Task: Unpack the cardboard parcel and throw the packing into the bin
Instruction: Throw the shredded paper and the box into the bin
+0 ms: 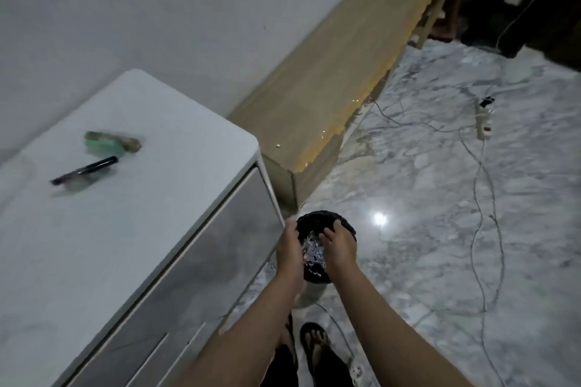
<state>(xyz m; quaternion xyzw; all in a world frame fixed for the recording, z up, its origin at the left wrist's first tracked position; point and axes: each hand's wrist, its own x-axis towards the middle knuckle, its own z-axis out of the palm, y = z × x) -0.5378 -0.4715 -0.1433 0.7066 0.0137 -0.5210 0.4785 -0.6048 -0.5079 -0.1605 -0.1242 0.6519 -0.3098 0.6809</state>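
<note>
Cabinet (132,204): white, stood at near left, top surface running far-left to near, drawer fronts facing right.
Pen (84,170): dark, lay on the cabinet top toward its far left, tilted, blurred.
Green object (111,142): lay just beyond the pen on the same top, too blurred to identify.
Wooden bench (330,85): light-coloured, low, stretched along the wall from beside the cabinet toward the far right.
Left hand (290,250): reached forward and down from near centre, forearm extended, palm turned inward, fingers curled against the left side of the bin's rim and the shredded packing.
Bin (347,225): small, round, lined with a black bag, stood on the floor just right of the cabinet's near corner, directly under both hands.
Shredded packing (311,253): pale paper strips, sat bunched between the two hands at the bin's mouth, partly inside the black liner.
Right hand (338,243): reached forward and down, forearm extended from near right, fingers bent over the far rim and pressed onto the packing from the right; grasped the packing together with the left.
Feet (314,341): in dark sandals, showed at near centre, below the forearms.
Floor (440,198): grey-white marble pattern, glossy, with a bright light reflection right of the bin.
Cables (484,198): thin, trailed across the floor at right.
Power strip (484,122): white, lay far right on the floor.
</note>
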